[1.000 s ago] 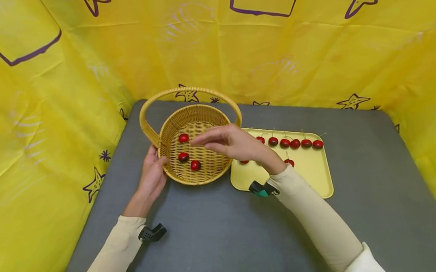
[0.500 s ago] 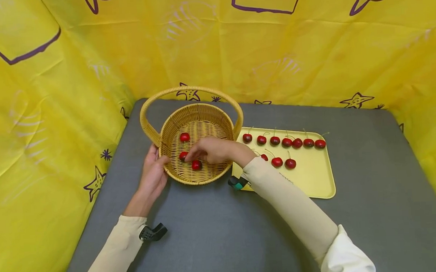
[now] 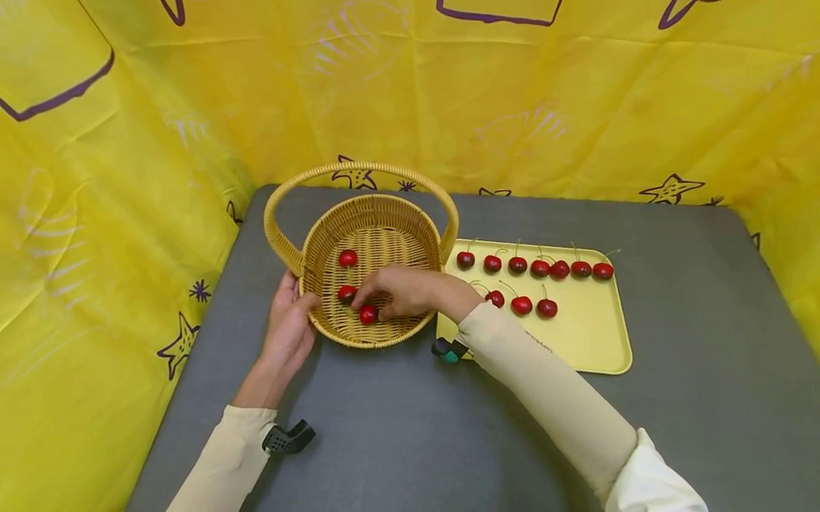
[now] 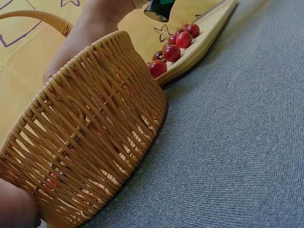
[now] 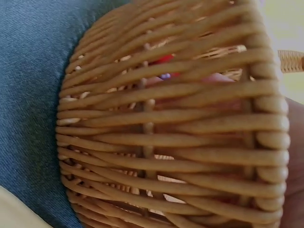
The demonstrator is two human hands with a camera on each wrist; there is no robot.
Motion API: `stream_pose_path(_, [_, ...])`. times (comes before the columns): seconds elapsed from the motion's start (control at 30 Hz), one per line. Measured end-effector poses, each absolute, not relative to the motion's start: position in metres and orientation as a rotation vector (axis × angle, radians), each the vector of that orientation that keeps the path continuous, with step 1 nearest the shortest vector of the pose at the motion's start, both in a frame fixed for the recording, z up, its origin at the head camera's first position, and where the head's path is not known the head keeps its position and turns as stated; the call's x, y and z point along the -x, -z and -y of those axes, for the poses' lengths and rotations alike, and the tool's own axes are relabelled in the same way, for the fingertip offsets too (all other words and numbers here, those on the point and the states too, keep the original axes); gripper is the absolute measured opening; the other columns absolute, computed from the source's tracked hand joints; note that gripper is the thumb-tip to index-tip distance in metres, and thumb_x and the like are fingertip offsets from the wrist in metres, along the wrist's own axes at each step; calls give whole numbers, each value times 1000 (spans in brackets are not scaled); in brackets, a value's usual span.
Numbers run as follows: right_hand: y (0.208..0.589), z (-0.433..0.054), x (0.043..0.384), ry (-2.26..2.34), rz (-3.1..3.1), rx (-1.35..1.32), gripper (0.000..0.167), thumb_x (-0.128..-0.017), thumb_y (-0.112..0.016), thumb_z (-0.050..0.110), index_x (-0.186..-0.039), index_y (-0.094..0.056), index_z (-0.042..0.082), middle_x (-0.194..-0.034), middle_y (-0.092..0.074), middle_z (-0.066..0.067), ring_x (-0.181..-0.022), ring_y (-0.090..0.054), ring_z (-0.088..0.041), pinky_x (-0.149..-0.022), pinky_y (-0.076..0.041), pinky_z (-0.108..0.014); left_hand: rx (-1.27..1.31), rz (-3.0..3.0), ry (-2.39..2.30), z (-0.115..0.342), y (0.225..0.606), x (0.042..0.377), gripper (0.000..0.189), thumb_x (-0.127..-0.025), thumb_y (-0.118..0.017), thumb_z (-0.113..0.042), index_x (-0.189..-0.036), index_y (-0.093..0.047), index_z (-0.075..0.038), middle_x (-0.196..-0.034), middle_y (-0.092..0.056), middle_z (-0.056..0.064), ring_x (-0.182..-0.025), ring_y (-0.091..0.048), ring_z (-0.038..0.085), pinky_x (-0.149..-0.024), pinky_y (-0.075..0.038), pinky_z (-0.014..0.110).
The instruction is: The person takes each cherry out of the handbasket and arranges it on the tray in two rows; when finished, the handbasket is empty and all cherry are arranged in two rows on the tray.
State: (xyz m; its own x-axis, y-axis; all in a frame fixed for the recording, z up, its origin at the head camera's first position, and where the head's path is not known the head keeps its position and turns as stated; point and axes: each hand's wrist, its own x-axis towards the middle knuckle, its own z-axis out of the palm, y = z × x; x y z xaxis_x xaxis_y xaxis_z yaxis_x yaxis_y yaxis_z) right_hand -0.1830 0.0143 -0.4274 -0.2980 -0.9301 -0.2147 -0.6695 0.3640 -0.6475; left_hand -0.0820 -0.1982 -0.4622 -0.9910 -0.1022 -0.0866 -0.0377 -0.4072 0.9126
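Note:
In the head view my left hand (image 3: 287, 326) grips the left rim of a round wicker basket (image 3: 332, 212), thumb over the edge. Three red cherries lie in the basket: one toward the back (image 3: 348, 258), another at its left middle (image 3: 347, 294), the third cherry (image 3: 368, 314) nearer the front. My right hand (image 3: 411, 289) reaches in over the right rim, its finger and thumb curled on either side of the front cherry. From the right wrist, the weave of the basket (image 5: 190, 137) hides most of that hand. The left wrist view shows the basket wall (image 4: 90, 128) close up.
A yellow tray (image 3: 592, 340) stands right of the basket, carrying a back row of several cherries (image 3: 516, 265) and a shorter front row (image 3: 521, 305). The basket's tall handle (image 3: 358, 166) arches over its back. Yellow patterned cloth (image 3: 403, 88) encloses the grey table (image 3: 404, 439).
My right hand has come down from above the basket into it, and its fingers now close around the front cherry, which has shifted slightly. The left hand stays on the rim.

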Motion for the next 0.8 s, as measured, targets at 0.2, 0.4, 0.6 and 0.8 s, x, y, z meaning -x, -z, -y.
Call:
stream_pose_path(0.2, [431,-14,181,620,-2086,1428,37,-97,-75,6,-134,-74,11,-141,-69,-3,-136,-58,-18,-116,-43,-31,-202,1688,2595,198,462,82,83,-93,-32,23,-169,-15,-9,-175,-17,10,-161,-17,25,-129,-19,47])
stream_pose_path(0.4, [428,-14,178,695,-2168,1482,35,-99,-74,8,-134,-73,10,-141,-68,-3,-138,-56,-18,-118,-40,-30,-203,1699,2586,199,464,82,84,-93,-32,23,-169,-15,-9,-175,-18,10,-161,-18,26,-129,-20,47])
stream_pose_path(0.6, [408,-23,163,832,-2340,1436,37,-100,-72,8,-137,-72,10,-142,-65,-5,-138,-55,-22,-118,-41,-34,-184,1690,2590,199,464,82,83,-93,-31,23,-168,-15,-8,-175,-18,11,-161,-17,26,-129,-19,46])
stream_pose_path(0.8, [379,-53,135,1113,-2403,1389,39,-97,-77,7,-135,-74,12,-135,-66,-1,-128,-60,-15,-108,-49,-30,-195,1696,2588,199,463,84,84,-93,-32,23,-168,-14,-9,-175,-19,11,-160,-19,26,-129,-20,47])
